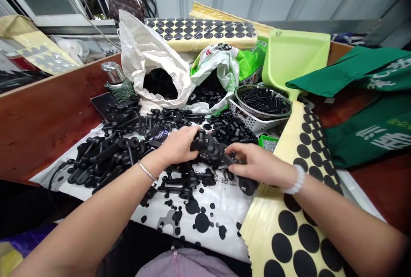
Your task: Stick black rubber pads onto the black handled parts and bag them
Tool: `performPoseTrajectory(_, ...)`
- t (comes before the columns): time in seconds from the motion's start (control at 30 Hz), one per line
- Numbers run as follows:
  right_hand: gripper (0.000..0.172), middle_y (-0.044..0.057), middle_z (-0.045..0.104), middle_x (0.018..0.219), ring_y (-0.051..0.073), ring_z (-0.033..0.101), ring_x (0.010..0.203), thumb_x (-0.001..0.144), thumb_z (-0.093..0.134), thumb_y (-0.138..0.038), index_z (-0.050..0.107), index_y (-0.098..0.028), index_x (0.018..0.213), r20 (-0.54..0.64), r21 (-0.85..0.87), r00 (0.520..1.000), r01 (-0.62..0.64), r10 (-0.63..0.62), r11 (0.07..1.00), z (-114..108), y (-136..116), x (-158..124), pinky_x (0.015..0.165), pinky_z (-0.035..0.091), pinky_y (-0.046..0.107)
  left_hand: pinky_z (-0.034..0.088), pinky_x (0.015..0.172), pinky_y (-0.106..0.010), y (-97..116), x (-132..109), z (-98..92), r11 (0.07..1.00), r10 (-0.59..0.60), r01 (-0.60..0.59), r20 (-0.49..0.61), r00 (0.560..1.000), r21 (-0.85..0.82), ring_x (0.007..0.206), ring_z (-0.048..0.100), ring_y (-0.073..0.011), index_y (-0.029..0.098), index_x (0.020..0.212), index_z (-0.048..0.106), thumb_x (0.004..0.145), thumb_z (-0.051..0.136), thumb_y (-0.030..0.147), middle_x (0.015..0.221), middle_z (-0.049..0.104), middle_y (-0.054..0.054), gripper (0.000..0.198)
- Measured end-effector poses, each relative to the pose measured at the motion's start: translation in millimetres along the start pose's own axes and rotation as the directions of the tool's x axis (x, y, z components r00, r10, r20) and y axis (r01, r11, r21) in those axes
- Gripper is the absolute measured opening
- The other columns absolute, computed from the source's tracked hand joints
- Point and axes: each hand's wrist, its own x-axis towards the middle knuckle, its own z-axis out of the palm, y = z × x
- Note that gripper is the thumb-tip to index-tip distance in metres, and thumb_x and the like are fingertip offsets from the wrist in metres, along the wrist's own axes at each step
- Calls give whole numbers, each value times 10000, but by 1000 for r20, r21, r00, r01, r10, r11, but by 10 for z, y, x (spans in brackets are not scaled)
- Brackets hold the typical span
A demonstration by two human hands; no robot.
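Observation:
Close to the middle of the view, my left hand (pixel 181 144) is closed around one side of a black plastic part with a round hub (pixel 212 148). My right hand (pixel 257 163) pinches the other side of that part from the right, its thumb and fingers bent inward. A pile of similar black arm-shaped parts (pixel 109 153) lies left of my left wrist. Several more black arms (pixel 183 183) rest on the white sheet (pixel 221 208) just below my hands. Short black tubes (pixel 231 127) are heaped right behind the held part.
Behind stand a white sack (pixel 138 50) and a green-white bag (pixel 229 69) of black parts. A basket (pixel 250 118) supports a bowl of black screws (pixel 265 99). Yellow sheets of black round pads (pixel 289 225) run along the right, near a green dustpan (pixel 297 58) and a dark green bag (pixel 369 127).

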Motion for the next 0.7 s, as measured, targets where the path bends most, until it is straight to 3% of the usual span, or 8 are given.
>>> performPoseTrajectory(0.07, 324, 0, 624, 722, 163, 593, 609, 764, 608, -358, 579, -190, 1040, -69, 367, 997, 10, 16, 930, -142, 87, -29, 538, 463, 245, 470, 874, -352, -8, 16, -74, 999, -36, 34, -63, 997, -38, 1043, 572, -249, 175, 1193, 435, 697, 600, 270, 1115, 598, -93, 531)
performPoseTrajectory(0.13, 426, 2, 602, 675, 167, 576, 581, 693, 685, -398, 583, -179, 1044, -138, 659, 987, 31, 80, 752, -248, 147, -49, 510, 452, 249, 479, 849, -334, -18, 46, -139, 996, -66, 58, -113, 991, -70, 998, 592, -234, 170, 1189, 421, 709, 602, 293, 1081, 608, -84, 528)
performPoseTrajectory(0.23, 488, 15, 610, 685, 168, 569, 583, 633, 730, -402, 574, -187, 1043, -168, 834, 976, 67, 136, 548, -339, 160, -51, 492, 437, 243, 486, 791, -312, -47, 118, -212, 960, -149, 87, -225, 963, -264, 890, 612, -214, 167, 1101, 463, 672, 647, 294, 967, 626, -53, 484)
performPoseTrajectory(0.33, 397, 21, 600, 701, 154, 536, 547, 652, 686, -402, 573, -198, 974, -176, 894, 975, 101, 134, 436, -377, 99, -26, 449, 404, 234, 474, 779, -295, -97, 168, -295, 744, -317, 31, -312, 896, -667, 849, 598, -195, 150, 977, 510, 579, 718, 247, 893, 620, -32, 460)
performPoseTrajectory(0.43, 330, 9, 567, 684, 138, 495, 503, 688, 631, -389, 566, -209, 957, -170, 930, 981, 126, 98, 346, -399, -42, 31, 414, 367, 226, 490, 677, -274, -154, 61, -440, 531, -437, -12, -286, 853, -847, 775, 591, -173, 125, 943, 515, 588, 718, 290, 844, 611, -37, 441)
performPoseTrajectory(0.57, 256, 1, 553, 659, 121, 449, 455, 695, 612, -373, 571, -219, 896, -106, 941, 992, 121, -66, 317, -368, -454, 174, 393, 337, 223, 470, 480, -237, -219, -542, -682, 283, -545, 55, -113, 831, -958, 640, 560, -143, 133, 977, 537, 631, 713, 354, 809, 598, -35, 447)
performPoseTrajectory(0.63, 230, 8, 565, 667, 123, 460, 471, 685, 624, -372, 584, -218, 851, -29, 932, 982, 93, -185, 349, -273, -777, 265, 400, 347, 219, 463, 460, -220, -235, -1044, -785, 159, -597, 102, -14, 802, -982, 636, 561, -137, 143, 973, 556, 610, 745, 333, 817, 603, -34, 451)
performPoseTrajectory(0.7, 244, 16, 581, 680, 127, 478, 487, 668, 647, -372, 596, -217, 850, 67, 926, 951, 54, -302, 375, -88, -1171, 359, 400, 357, 213, 463, 465, -215, -227, -1640, -878, 125, -666, 142, 23, 746, -982, 642, 572, -141, 137, 951, 575, 581, 769, 313, 825, 614, -44, 453)
